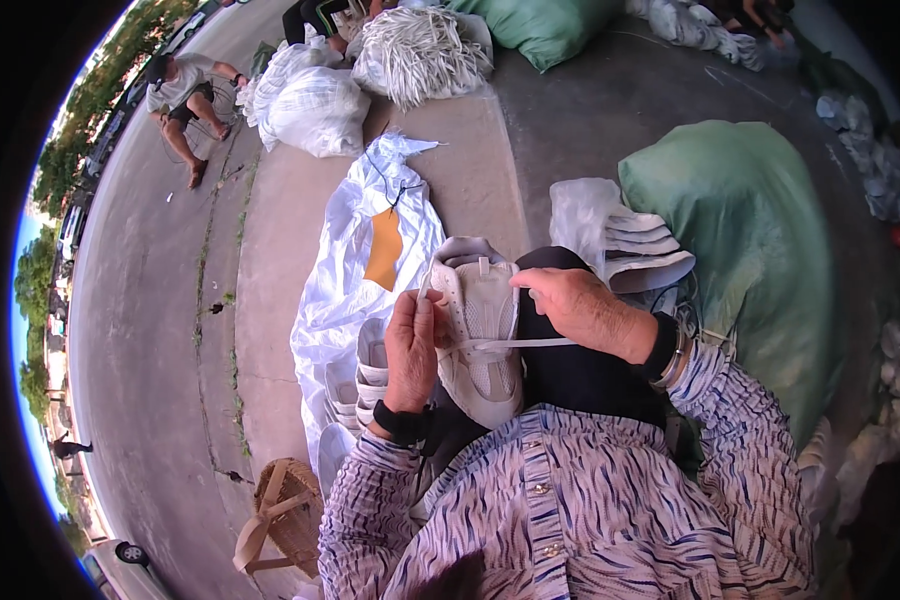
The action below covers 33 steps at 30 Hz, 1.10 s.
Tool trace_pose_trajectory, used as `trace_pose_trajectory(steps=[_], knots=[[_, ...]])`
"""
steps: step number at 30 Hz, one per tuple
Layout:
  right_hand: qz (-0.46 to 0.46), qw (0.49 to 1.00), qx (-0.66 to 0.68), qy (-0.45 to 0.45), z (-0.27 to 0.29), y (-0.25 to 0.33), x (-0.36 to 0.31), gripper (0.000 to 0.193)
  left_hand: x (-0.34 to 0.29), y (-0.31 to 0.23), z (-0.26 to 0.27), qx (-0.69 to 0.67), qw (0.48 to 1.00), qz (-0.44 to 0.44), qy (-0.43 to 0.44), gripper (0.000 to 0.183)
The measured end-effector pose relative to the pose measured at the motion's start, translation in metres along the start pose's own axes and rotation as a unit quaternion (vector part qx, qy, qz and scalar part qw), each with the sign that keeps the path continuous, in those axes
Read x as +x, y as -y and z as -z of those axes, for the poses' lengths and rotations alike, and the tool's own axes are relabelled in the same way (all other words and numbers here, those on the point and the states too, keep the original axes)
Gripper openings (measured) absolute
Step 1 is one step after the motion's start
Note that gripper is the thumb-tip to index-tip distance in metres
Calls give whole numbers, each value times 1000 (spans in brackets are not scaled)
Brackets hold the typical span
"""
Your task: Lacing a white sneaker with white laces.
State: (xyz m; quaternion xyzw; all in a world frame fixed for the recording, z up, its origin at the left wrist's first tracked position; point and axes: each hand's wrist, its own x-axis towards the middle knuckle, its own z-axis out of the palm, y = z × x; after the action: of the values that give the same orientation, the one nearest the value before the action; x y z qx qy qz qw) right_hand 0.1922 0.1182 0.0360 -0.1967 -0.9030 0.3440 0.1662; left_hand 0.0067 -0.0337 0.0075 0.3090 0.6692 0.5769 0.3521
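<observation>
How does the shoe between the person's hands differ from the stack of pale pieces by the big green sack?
The shoe is a single item, while the stack of pale pieces holds several layers.
The shoe lies between the left hand and right hand; neither hand touches the stack.
The shoe has a lace across it; none shows on the stack.
Both are pale.

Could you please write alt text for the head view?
The left hand and right hand handle a pale shoe over the lap, a lace stretched rightward. A white sheet lies left, a green sack right.
</observation>
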Motion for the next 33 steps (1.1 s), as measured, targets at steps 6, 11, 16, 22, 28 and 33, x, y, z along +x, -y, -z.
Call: trace_pose_trajectory(steps=[6,11,16,22,28,33], knots=[[-130,983,130,18,-21,-2,-25,12,-41,16,2,188,982,-21,26,16],[-133,984,91,78,-28,-1,-31,12,-42,19,22,226,965,84,98,16],[-85,994,53,53,-34,-1,-22,14,-43,17,13,76,996,-44,4,16],[-119,988,7,96,-35,3,-15,16,-48,30,13,-2,998,-2,68,15],[-96,981,48,160,-24,10,-12,14,-49,33,21,-29,999,29,28,19],[-130,970,109,174,-18,8,-13,13,-45,32,15,-52,998,38,1,18]])
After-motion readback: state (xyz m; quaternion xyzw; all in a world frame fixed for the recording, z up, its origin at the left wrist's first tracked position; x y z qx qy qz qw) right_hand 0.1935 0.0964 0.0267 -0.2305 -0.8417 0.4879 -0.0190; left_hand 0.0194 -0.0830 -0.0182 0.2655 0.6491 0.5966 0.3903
